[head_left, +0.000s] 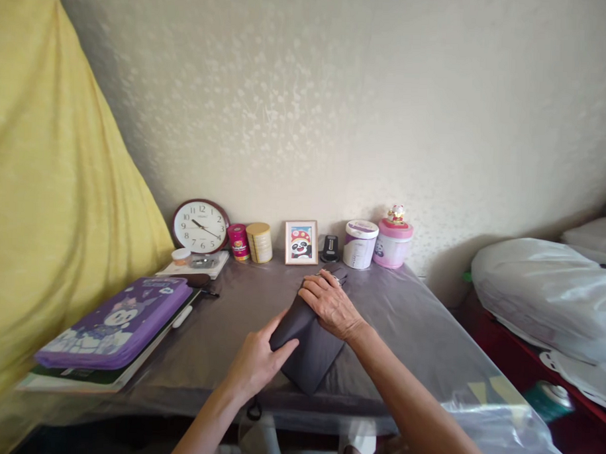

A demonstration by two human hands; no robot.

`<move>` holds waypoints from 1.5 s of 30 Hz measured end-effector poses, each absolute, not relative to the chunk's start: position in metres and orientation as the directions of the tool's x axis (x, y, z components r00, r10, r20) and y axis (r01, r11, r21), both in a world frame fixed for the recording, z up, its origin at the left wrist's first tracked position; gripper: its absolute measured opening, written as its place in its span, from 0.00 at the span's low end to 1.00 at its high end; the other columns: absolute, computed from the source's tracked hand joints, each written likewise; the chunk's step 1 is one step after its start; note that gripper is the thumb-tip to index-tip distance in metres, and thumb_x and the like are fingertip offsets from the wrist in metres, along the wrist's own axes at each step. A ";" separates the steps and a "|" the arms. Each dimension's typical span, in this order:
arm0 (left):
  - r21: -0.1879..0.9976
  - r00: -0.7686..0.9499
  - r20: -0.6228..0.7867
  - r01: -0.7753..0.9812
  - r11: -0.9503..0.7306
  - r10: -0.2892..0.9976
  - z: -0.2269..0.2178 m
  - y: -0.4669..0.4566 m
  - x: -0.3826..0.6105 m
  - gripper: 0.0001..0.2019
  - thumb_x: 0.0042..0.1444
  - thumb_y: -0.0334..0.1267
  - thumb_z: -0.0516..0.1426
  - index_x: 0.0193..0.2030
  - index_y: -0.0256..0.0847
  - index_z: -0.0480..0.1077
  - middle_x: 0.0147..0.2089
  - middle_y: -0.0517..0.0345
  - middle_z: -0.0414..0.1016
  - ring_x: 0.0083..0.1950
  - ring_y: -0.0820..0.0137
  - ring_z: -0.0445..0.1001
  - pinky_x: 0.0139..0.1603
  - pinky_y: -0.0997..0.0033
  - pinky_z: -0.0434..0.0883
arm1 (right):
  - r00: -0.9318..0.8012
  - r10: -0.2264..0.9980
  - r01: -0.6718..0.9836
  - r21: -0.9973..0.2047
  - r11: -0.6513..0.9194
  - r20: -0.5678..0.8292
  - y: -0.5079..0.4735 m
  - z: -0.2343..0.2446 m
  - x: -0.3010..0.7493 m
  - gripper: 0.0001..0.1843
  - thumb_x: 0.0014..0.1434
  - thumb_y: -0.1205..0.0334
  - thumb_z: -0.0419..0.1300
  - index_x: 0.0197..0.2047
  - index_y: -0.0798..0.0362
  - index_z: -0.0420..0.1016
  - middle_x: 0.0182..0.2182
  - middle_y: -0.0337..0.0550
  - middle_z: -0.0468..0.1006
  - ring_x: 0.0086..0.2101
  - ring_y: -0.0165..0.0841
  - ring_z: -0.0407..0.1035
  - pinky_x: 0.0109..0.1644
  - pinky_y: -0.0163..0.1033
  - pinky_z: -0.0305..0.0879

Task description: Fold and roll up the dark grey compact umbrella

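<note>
A dark grey folded cloth point(312, 350) lies on the plastic-covered table point(419, 324), near its front middle. My left hand point(257, 359) rests on the cloth's left edge, fingers stretched out and together, thumb against the fold. My right hand point(330, 301) lies flat on the cloth's far end, fingers spread and pressing down. Neither hand grips the cloth; both lie on top of it.
A purple cartoon case point(118, 323) sits on books at the left. Along the wall stand a round clock point(200, 226), two small tins point(250, 242), a framed panda picture point(301, 242), a white tub point(360, 243) and a pink tub point(394, 242). Yellow fabric point(50, 198) hangs left; plastic bags point(544, 295) lie right.
</note>
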State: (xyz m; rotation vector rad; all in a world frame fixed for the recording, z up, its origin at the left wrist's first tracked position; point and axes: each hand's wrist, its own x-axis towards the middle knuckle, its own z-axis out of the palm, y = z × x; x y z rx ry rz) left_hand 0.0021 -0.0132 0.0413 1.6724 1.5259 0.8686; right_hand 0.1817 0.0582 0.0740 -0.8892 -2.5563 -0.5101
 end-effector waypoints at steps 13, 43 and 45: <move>0.945 -0.052 -0.003 0.327 0.020 0.999 0.051 -0.009 -0.011 0.30 0.49 0.54 0.53 0.56 0.41 0.60 0.17 0.66 0.67 0.11 0.75 0.64 0.09 0.80 0.60 | -0.022 0.982 0.557 -0.818 -0.145 -0.189 0.094 0.038 0.252 0.13 0.56 0.56 0.51 0.34 0.58 0.69 0.34 0.53 0.76 0.39 0.41 0.71 0.42 0.46 0.67; 0.979 -0.120 -0.085 0.174 0.105 0.989 0.037 0.004 -0.017 0.29 0.58 0.53 0.43 0.64 0.48 0.45 0.29 0.58 0.73 0.11 0.76 0.65 0.09 0.77 0.60 | -0.469 0.867 -0.127 -0.959 -0.253 -0.167 0.072 0.071 0.250 0.10 0.48 0.64 0.62 0.32 0.55 0.64 0.31 0.41 0.76 0.32 0.36 0.75 0.36 0.39 0.71; 0.980 -0.108 -0.085 0.173 0.103 0.990 0.035 0.005 -0.016 0.30 0.57 0.54 0.43 0.65 0.47 0.45 0.27 0.58 0.72 0.11 0.75 0.65 0.09 0.77 0.60 | -0.451 0.884 -0.166 -0.962 -0.219 -0.123 0.069 0.078 0.244 0.10 0.48 0.64 0.63 0.32 0.55 0.65 0.30 0.39 0.76 0.31 0.35 0.75 0.35 0.39 0.71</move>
